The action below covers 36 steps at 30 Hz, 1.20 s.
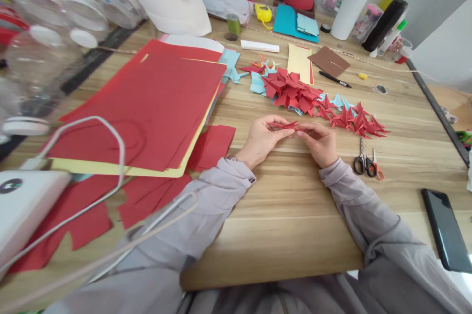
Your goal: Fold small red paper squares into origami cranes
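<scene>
Between my two hands is a small folded piece of red paper (pixel 290 125), narrow and pointed. My left hand (pixel 263 141) pinches it from the left, and my right hand (pixel 317 141) grips its right end between thumb and fingers. Part of the paper is hidden by the fingertips. Just beyond the hands lies a heap of folded red paper cranes (pixel 293 91), with light blue ones (pixel 258 82) under and beside it. More red cranes (pixel 359 119) extend to the right of the heap.
Large red paper sheets (pixel 147 102) and cut red pieces (pixel 212 146) lie on the left. To the right are black-handled scissors (pixel 363 160), orange-handled scissors (pixel 376 166) and a phone (pixel 447 229). A white cable (pixel 123 151) runs from a white device (pixel 27 205) at lower left.
</scene>
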Each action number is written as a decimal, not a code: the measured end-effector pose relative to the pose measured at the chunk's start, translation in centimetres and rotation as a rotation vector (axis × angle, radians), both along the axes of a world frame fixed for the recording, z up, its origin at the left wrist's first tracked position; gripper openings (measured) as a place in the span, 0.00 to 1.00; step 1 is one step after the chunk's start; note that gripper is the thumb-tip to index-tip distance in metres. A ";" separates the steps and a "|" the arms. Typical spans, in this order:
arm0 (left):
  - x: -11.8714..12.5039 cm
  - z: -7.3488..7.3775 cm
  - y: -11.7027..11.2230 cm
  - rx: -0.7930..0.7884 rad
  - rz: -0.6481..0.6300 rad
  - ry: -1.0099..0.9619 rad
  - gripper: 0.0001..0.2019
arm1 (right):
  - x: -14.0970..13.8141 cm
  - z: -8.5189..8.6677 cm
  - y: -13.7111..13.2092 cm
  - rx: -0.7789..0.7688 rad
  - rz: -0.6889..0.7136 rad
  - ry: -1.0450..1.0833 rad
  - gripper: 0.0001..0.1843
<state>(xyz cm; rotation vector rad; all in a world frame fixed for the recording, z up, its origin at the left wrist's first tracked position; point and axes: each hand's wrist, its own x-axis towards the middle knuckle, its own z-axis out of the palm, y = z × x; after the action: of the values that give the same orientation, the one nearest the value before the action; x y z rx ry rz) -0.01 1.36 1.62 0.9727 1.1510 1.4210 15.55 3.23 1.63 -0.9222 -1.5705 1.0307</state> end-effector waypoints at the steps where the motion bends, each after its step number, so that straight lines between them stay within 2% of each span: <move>1: 0.0 0.0 0.0 0.007 -0.003 0.012 0.16 | 0.0 0.0 0.0 -0.008 0.006 0.011 0.10; 12: -0.1 0.0 -0.1 0.059 -0.030 0.031 0.13 | 0.1 -0.1 0.2 -0.018 0.016 -0.030 0.11; 19: 0.0 0.0 0.0 0.057 -0.012 0.035 0.14 | 0.2 -0.3 0.1 -0.082 -0.041 -0.021 0.16; 36: -0.1 -0.1 0.1 0.042 0.005 0.026 0.14 | 0.2 -0.1 0.2 -0.032 -0.016 -0.077 0.10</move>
<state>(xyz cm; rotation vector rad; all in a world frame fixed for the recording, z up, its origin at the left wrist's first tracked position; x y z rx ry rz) -0.07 1.43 1.53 1.0213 1.1474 1.4447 15.79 3.44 1.49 -1.0057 -1.6119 1.0220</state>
